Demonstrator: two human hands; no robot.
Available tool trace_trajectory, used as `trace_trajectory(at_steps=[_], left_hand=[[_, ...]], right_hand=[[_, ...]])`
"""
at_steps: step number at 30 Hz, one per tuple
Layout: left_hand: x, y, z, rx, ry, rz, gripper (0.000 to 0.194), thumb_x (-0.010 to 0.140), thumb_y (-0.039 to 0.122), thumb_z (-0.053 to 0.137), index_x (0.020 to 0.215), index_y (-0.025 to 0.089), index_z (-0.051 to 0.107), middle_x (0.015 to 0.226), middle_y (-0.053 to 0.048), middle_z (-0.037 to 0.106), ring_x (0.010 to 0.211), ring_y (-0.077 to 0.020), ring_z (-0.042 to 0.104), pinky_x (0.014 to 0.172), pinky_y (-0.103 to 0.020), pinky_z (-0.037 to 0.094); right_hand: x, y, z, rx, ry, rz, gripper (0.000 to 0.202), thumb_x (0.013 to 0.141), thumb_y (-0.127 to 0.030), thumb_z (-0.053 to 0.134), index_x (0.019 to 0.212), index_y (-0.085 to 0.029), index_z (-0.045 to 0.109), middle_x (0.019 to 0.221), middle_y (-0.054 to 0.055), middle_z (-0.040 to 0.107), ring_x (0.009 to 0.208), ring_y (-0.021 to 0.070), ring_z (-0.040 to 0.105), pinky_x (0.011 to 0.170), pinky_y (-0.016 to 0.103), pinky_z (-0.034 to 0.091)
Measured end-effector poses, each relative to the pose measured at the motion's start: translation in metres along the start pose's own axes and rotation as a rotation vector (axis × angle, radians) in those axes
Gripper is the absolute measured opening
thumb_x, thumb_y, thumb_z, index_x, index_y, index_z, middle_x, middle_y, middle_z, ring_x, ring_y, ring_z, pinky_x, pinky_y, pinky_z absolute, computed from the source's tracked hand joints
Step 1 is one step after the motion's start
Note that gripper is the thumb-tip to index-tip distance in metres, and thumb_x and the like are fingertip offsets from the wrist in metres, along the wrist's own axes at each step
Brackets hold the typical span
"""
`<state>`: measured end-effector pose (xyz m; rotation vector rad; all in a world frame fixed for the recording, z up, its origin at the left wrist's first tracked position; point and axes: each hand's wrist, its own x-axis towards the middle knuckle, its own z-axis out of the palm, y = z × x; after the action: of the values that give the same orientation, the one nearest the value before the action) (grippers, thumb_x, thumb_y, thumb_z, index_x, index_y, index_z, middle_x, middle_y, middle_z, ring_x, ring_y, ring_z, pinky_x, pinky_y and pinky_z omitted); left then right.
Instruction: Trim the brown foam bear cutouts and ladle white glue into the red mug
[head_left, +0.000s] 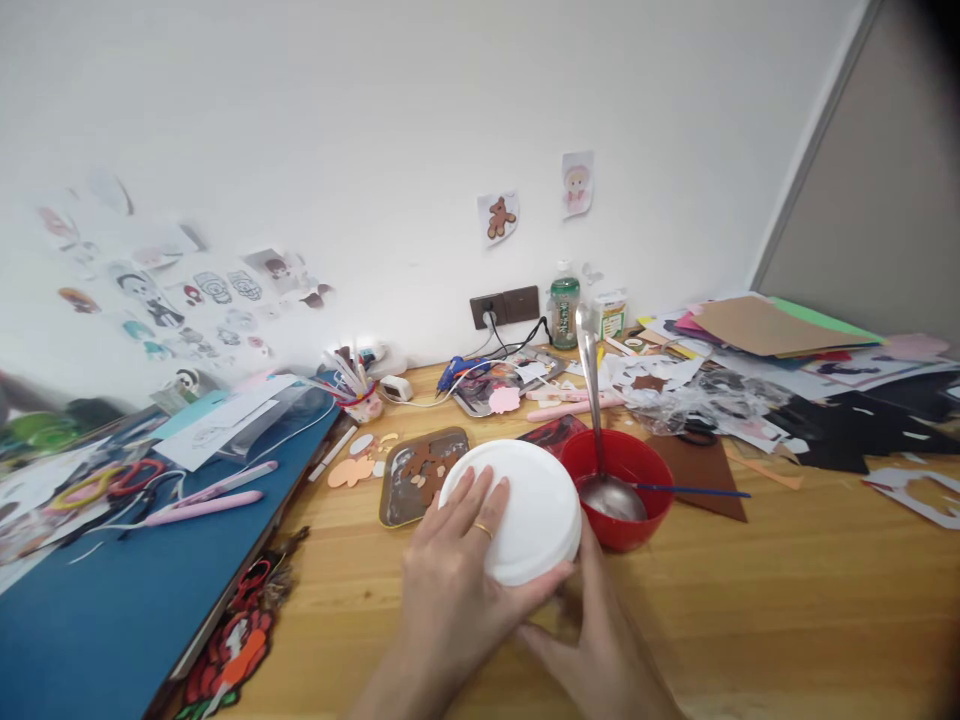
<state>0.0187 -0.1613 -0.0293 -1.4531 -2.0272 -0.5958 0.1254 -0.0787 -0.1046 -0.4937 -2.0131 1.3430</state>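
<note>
A white round lid [529,500], smooth on top, is held between my hands over the front of the wooden table. My left hand [457,560] grips it from the left, fingers across its top and thumb along its near edge; a ring is on one finger. Around the right side and beneath curls my right hand [600,620], its fingertips partly hidden. Whatever is under the lid is out of sight. Just right of it stands a red bowl [652,470] with a metal ladle [591,380] leaning in it and a blue brush [697,491] across the rim.
Left of the lid lies a tray [394,490] with brown paper cutouts. A blue glue gun [461,372] and a green-capped bottle [564,310] are near the wall. Paper scraps [660,375] cover the right back. A blue board [150,600] with pink styling tools [202,508] fills the left.
</note>
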Motion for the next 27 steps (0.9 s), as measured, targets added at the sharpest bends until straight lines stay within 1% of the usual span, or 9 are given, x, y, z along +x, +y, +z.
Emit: trace_trajectory(at_steps=[4, 9, 12, 15, 17, 20, 22, 25, 27], left_hand=[[-0.002, 0.008, -0.002, 0.088, -0.068, -0.022, 0.066, 0.063, 0.059, 0.052, 0.109, 0.012, 0.053, 0.113, -0.016, 0.055, 0.105, -0.0297, 0.049, 0.082, -0.042, 0.046], [-0.001, 0.004, -0.015, 0.09, -0.205, 0.0, 0.08, 0.058, 0.065, 0.049, 0.12, 0.014, 0.043, 0.121, -0.017, 0.047, 0.11, -0.0315, 0.045, 0.085, -0.045, 0.042], [0.008, -0.005, -0.026, 0.037, -0.342, 0.06, 0.086, 0.057, 0.068, 0.047, 0.127, 0.019, 0.034, 0.131, -0.016, 0.036, 0.118, -0.0345, 0.034, 0.091, -0.056, 0.031], [0.02, -0.011, -0.032, -0.024, -0.481, 0.11, 0.098, 0.054, 0.071, 0.045, 0.133, 0.02, 0.017, 0.139, -0.017, 0.017, 0.125, -0.0377, 0.013, 0.091, -0.063, 0.019], [0.025, -0.013, -0.032, -0.054, -0.561, 0.109, 0.102, 0.054, 0.071, 0.045, 0.134, 0.018, 0.012, 0.139, -0.019, 0.012, 0.126, -0.0377, 0.007, 0.092, -0.063, 0.018], [0.028, -0.012, -0.028, -0.07, -0.657, 0.07, 0.095, 0.058, 0.068, 0.046, 0.133, 0.019, 0.016, 0.138, -0.019, 0.015, 0.125, -0.0378, 0.01, 0.092, -0.06, 0.022], [0.026, -0.01, -0.025, -0.059, -0.655, 0.048, 0.091, 0.059, 0.068, 0.045, 0.133, 0.019, 0.02, 0.138, -0.018, 0.016, 0.125, -0.0377, 0.013, 0.092, -0.058, 0.024], [0.022, -0.007, -0.02, -0.023, -0.57, 0.045, 0.086, 0.061, 0.066, 0.043, 0.131, 0.019, 0.026, 0.138, -0.017, 0.019, 0.125, -0.0353, 0.015, 0.094, -0.055, 0.026], [0.019, -0.005, -0.016, -0.003, -0.505, 0.041, 0.082, 0.063, 0.064, 0.044, 0.129, 0.018, 0.031, 0.137, -0.015, 0.024, 0.125, -0.0342, 0.018, 0.094, -0.053, 0.028]], right_hand=[[-0.012, -0.007, 0.002, -0.005, 0.032, 0.052, 0.09, 0.066, -0.019, 0.06, 0.134, -0.025, 0.002, 0.138, 0.011, 0.019, 0.122, 0.0309, 0.025, 0.095, 0.049, 0.029], [-0.007, -0.019, -0.003, 0.06, 0.067, 0.074, 0.085, 0.068, -0.022, 0.058, 0.134, -0.023, 0.005, 0.137, 0.012, 0.02, 0.121, 0.0313, 0.027, 0.095, 0.048, 0.031], [-0.002, -0.022, -0.006, 0.126, 0.04, 0.046, 0.088, 0.068, -0.026, 0.061, 0.134, -0.024, 0.003, 0.138, 0.011, 0.017, 0.122, 0.0315, 0.026, 0.095, 0.047, 0.03], [0.004, -0.021, -0.004, 0.155, 0.056, 0.035, 0.091, 0.065, -0.026, 0.065, 0.134, -0.023, 0.005, 0.14, 0.01, 0.014, 0.124, 0.0313, 0.019, 0.099, 0.047, 0.025], [0.006, -0.018, 0.0, 0.16, 0.101, 0.018, 0.089, 0.064, -0.023, 0.065, 0.133, -0.023, 0.008, 0.14, 0.009, 0.014, 0.125, 0.0306, 0.017, 0.1, 0.046, 0.024], [0.01, -0.014, 0.004, 0.175, 0.142, -0.037, 0.087, 0.063, -0.02, 0.064, 0.132, -0.023, 0.012, 0.138, 0.011, 0.018, 0.124, 0.0307, 0.02, 0.097, 0.045, 0.029], [0.012, -0.015, 0.005, 0.19, 0.154, -0.068, 0.088, 0.061, -0.017, 0.066, 0.131, -0.022, 0.012, 0.136, 0.013, 0.023, 0.122, 0.0314, 0.025, 0.095, 0.045, 0.033], [0.013, -0.019, 0.009, 0.218, 0.175, -0.084, 0.092, 0.059, -0.014, 0.068, 0.131, -0.019, 0.012, 0.132, 0.016, 0.029, 0.118, 0.0314, 0.032, 0.092, 0.045, 0.036], [0.013, -0.021, 0.015, 0.239, 0.193, -0.075, 0.092, 0.059, -0.014, 0.068, 0.132, -0.018, 0.011, 0.13, 0.017, 0.032, 0.116, 0.0309, 0.036, 0.089, 0.045, 0.039]])
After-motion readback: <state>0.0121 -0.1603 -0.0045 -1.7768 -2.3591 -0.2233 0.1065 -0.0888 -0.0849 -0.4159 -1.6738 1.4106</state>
